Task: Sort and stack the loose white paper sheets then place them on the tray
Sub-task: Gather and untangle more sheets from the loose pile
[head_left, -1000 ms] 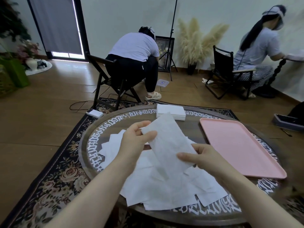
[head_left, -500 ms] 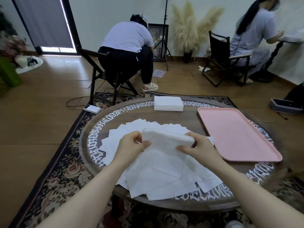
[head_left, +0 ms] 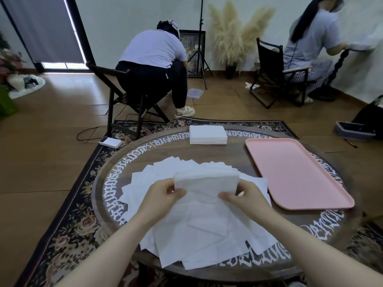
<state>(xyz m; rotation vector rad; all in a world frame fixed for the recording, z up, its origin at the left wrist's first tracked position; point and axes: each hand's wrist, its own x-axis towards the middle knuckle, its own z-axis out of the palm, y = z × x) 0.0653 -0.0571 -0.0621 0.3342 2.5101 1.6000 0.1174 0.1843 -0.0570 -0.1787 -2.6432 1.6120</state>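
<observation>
Paper is now held as a small folded or gathered bundle between both hands, where a second ago a single sheet was held up open and slanted above the pile. The left hand pinches the bundle's left edge with thumb on top and fingers curled beneath, and the right hand pinches its right edge in the same way; both sets of fingers are closed on the bundle. The bundle has been lowered and squared, so that it is carried flat just above the loose sheets, which are spread in a fan over the near half of the round surface. This change is judged to mean that one sheet has been brought into a stackable shape, while the greater part of the sorting is left undone. A neat stack is seen at the far edge of the surface, well apart from the hands, and the pink tray lies to the right with nothing on it. The held bundle is probably meant to be added to that far stack or laid down as the start of a new one; which of the two cannot be told. Two other people are seated farther back in the room.
</observation>
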